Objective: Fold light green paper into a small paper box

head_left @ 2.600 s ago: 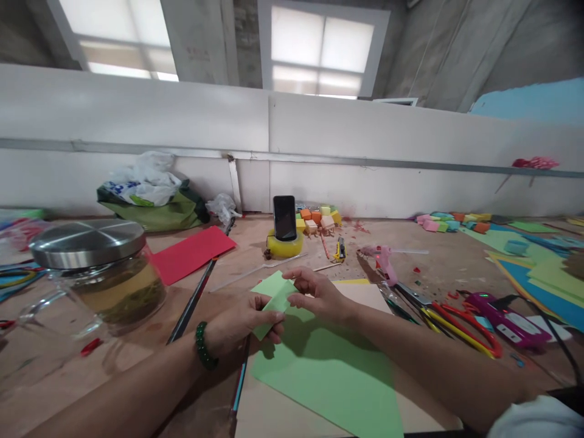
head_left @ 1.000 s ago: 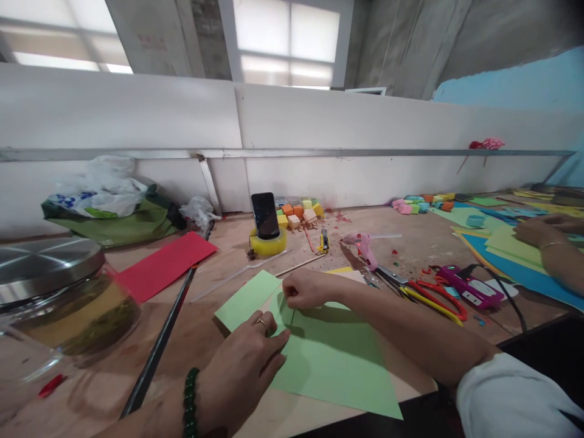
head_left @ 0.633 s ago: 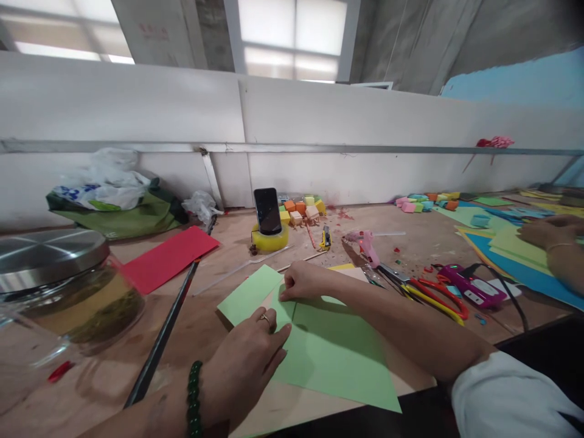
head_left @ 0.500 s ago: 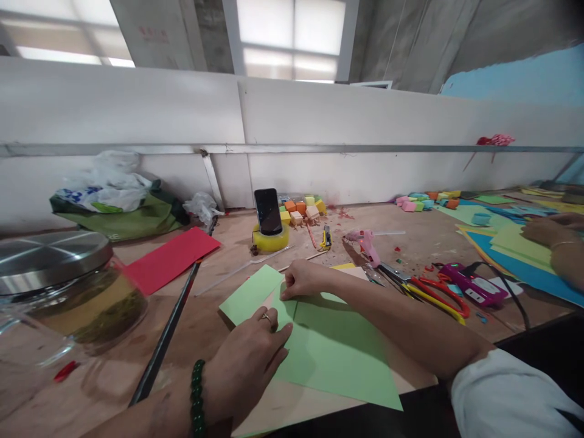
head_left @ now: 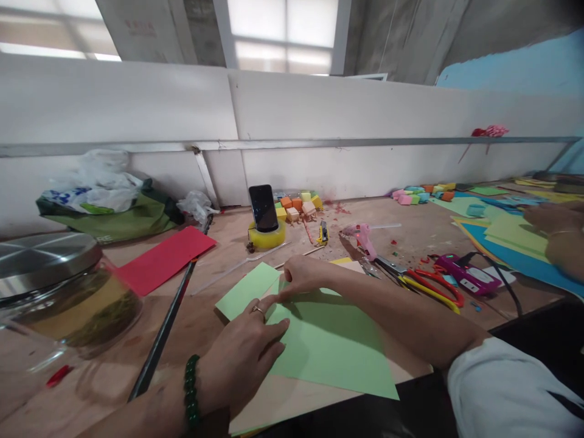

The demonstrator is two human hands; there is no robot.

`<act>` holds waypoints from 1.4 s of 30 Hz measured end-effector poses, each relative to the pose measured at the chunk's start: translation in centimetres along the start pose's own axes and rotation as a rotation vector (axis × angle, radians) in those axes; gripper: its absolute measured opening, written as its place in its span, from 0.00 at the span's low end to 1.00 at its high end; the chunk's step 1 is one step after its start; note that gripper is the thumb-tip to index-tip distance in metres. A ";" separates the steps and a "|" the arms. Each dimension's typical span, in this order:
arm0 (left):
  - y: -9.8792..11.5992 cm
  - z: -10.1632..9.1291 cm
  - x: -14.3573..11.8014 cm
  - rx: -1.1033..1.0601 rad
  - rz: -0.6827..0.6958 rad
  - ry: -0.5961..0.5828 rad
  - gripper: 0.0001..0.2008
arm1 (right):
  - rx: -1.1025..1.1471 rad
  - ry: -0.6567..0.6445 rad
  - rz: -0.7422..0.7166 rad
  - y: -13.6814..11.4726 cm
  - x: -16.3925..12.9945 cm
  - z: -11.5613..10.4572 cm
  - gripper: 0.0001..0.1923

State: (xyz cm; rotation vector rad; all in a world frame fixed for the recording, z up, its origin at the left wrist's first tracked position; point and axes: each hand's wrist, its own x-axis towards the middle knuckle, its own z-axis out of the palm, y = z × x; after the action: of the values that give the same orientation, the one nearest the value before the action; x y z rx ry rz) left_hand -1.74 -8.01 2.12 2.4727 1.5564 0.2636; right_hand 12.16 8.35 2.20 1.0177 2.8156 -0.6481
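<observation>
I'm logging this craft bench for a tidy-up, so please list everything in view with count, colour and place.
green paper sheet: one, light green, flat at the near edge, under both hands
red paper: one, red, left of centre
glass jar: one, clear with a steel lid, near left
phone: one, black, propped upright in a yellow tape roll
foam blocks: several, mixed colours, by the wall
glue gun: one, pink, right of centre
scissors: red and yellow handles; number unclear
another person's arm: far right, on coloured sheets
left hand: pressing flat on the sheet
right hand: fingertips on the sheet's far edge

Glass jar [head_left: 68,298], red paper [head_left: 164,258], phone [head_left: 262,208], glue gun [head_left: 362,237], scissors [head_left: 429,287]
</observation>
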 end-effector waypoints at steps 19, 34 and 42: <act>0.3 -0.1 -0.2 0.037 0.005 -0.072 0.12 | 0.016 -0.024 -0.009 0.3 0.3 0.2 0.20; 1.8 0.1 -0.6 0.103 -0.084 -0.103 0.13 | -0.029 -0.044 -0.046 0.6 0.0 0.2 0.25; 1.7 0.2 -0.7 0.014 -0.128 -0.024 0.10 | 0.048 -0.053 0.004 0.9 -0.3 -0.1 0.17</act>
State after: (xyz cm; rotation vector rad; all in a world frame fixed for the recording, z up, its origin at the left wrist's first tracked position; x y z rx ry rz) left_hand -0.52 -9.32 2.35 2.3648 1.7034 0.2029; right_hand 12.94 8.80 2.02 0.9987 2.7642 -0.7349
